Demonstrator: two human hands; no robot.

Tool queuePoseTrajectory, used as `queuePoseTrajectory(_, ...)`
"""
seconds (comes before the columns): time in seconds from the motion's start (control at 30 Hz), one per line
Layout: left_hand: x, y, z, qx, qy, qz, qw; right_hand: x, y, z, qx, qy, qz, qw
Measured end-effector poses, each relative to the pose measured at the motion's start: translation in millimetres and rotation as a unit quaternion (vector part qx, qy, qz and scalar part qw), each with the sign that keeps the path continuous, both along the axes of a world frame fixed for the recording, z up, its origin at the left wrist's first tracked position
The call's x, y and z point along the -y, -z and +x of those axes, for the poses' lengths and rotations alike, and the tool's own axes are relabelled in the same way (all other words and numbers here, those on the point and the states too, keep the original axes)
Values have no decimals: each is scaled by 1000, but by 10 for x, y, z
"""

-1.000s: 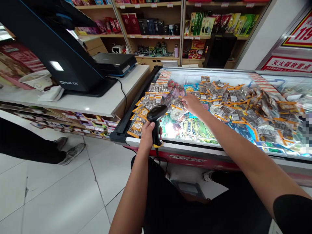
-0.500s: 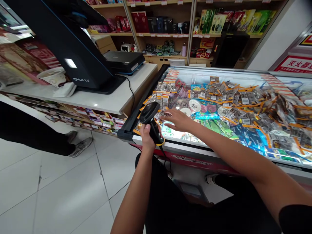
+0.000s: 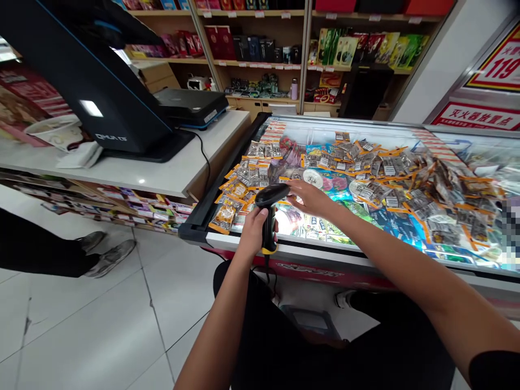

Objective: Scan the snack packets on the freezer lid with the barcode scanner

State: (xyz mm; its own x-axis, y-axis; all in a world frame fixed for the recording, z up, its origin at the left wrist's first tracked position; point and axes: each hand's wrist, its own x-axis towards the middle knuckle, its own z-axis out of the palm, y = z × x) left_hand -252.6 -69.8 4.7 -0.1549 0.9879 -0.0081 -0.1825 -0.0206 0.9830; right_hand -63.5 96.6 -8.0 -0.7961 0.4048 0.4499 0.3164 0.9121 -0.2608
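Observation:
My left hand [image 3: 252, 233] is wrapped round the handle of a black and yellow barcode scanner [image 3: 268, 219], held upright over the front edge of a glass-topped freezer [image 3: 227, 239]. Just right of the scanner head, my right hand [image 3: 309, 199] reaches over the glass with fingers and thumb apart, its fingertips partly hidden behind the scanner. An orange-edged snack packet [image 3: 290, 179] lies close by those fingertips. Left of the scanner are more such snack packets [image 3: 224, 215], several of them in rows. A loose heap of packets [image 3: 390, 165] covers the glass farther right.
A white counter [image 3: 162, 179] on the left carries a black checkout terminal [image 3: 122, 108], a scale [image 3: 193, 105] and a paper bowl [image 3: 57, 132]. Another person's shoes [image 3: 109, 257] stand on the tiles. Stocked shelves [image 3: 260, 65] line the back. The scanner's cable [image 3: 267, 262] hangs down by my legs.
The scanner in my left hand has shifted right and turned more upright, its head now close to my right hand. My view has swung slightly right.

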Motion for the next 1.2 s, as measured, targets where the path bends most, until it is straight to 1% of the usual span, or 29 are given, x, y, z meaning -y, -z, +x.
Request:
queuePoseTrajectory(0.07, -3, -23, 59, -12, 9, -10, 1000, 6, 57, -12, -16, 0, -8, 1000)
queuePoseTrajectory(0.17, -17, -31, 97, -15, -3, -11, 1000, 25, 94, -1, -20, 2, -7, 1000)
queuePoseTrajectory(0.4, -63, -2, 80, -16, -29, -11, 999, 98, 53, 42, -25, 49, -48, 997)
queuePoseTrajectory(0.6, -67, -25, 90, -24, -33, -12, 999, 116, 21, 53, -30, 40, -47, 998)
queuePoseTrajectory(0.73, -64, -31, 92, -25, -35, -12, 999, 135, 14, 64, -17, 48, -53, 997)
queuePoseTrajectory(0.83, -43, -6, 73, -12, -54, 4, 998, 116, 23, 53, 2, 58, -25, 998)
queuePoseTrajectory(0.93, -7, 50, 36, 16, -121, 50, 991, -18, 26, 51, 29, 70, 25, 997)
queuePoseTrajectory(1.0, 19, 88, 13, 36, -171, 89, 981, -190, 17, 72, 48, 98, 32, 994)
queuePoseTrajectory(1.1, 48, 116, 3, 63, -212, 118, 968, -501, -32, 116, 69, 170, 21, 983)
queuePoseTrajectory(1.2, 58, 108, 25, 70, -222, 114, 966, -684, -134, 74, 39, 255, 44, 965)
